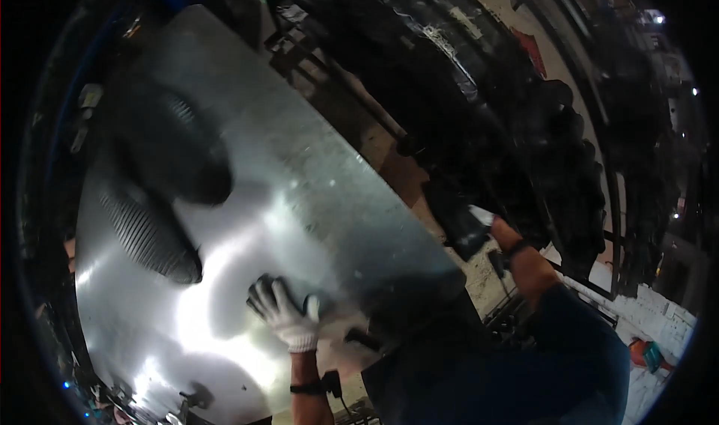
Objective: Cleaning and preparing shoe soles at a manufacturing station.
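Note:
My left hand point(283, 313), in a white knit glove with dark fingertips, lies on a shiny metal tabletop point(329, 200). Its fingers are spread and it holds nothing. Farther left on this surface rest two dark ribbed pieces with rounded ends, the nearer one point(150, 234) and the farther one point(180, 144); their exact kind is unclear. Out past the table's right edge, my right hand point(481, 215), also gloved in white, is at the side of a smooth black piece point(457, 219). The fingers of that hand blend into the black, so their grip is hidden.
Beyond the table's right edge, a long heap of shiny black items point(509, 125) stretches along the aisle. A dark metal frame point(299, 62) stands behind the table. Lower right lies a red and teal object point(650, 356) on a pale surface.

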Tool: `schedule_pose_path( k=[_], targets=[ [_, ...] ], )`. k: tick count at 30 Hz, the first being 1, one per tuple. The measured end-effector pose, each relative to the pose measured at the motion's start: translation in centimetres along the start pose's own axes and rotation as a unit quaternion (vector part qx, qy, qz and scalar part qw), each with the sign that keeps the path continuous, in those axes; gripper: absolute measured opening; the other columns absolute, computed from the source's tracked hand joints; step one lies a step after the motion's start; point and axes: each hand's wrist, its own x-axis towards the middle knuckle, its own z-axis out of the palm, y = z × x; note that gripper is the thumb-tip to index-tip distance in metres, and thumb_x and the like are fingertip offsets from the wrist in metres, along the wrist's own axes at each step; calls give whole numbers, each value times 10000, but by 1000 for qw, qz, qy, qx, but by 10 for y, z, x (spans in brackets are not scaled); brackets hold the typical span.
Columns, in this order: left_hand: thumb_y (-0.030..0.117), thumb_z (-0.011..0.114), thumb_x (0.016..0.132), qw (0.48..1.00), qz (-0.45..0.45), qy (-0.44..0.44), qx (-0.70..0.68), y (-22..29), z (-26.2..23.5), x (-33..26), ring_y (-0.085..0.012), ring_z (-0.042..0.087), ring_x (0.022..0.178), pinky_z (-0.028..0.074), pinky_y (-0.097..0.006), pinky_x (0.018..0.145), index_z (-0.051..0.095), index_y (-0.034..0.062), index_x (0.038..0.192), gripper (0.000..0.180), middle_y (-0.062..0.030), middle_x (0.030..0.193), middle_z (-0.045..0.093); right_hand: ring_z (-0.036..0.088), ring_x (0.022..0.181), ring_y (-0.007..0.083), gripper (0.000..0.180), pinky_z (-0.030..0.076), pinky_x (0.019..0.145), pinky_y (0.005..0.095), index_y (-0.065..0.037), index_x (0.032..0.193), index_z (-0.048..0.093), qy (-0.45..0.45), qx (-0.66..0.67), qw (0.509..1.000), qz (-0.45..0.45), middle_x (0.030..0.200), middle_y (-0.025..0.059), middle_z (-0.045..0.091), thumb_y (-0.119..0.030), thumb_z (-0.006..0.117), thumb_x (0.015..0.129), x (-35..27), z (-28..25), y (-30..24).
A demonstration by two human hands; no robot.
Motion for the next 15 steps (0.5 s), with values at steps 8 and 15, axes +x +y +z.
schedule_pose_path(
  k=[8, 15],
  targets=[
    [465, 540, 1075, 995, -4, -76, 59, 23, -21, 14, -504, 460, 1447, 400, -631, 1168, 498, 1, 1541, 659, -302, 1581, 468, 733, 1025, 335, 275, 572, 894, 469, -84, 1093, 796, 243, -672, 656, -243, 1041, 184, 768, -214, 602, 947, 373, 96, -43],
    [511, 589, 1025, 994, -48, -92, 37, 17, -42, -9, -515, 322, 1534, 294, -685, 1220, 399, 36, 1602, 771, -301, 1671, 321, 641, 1222, 420, 446, 507, 1053, 505, -24, 1290, 695, 355, -407, 807, -240, 1305, 272, 676, -369, 573, 1035, 546, 163, -57]
  ],
)
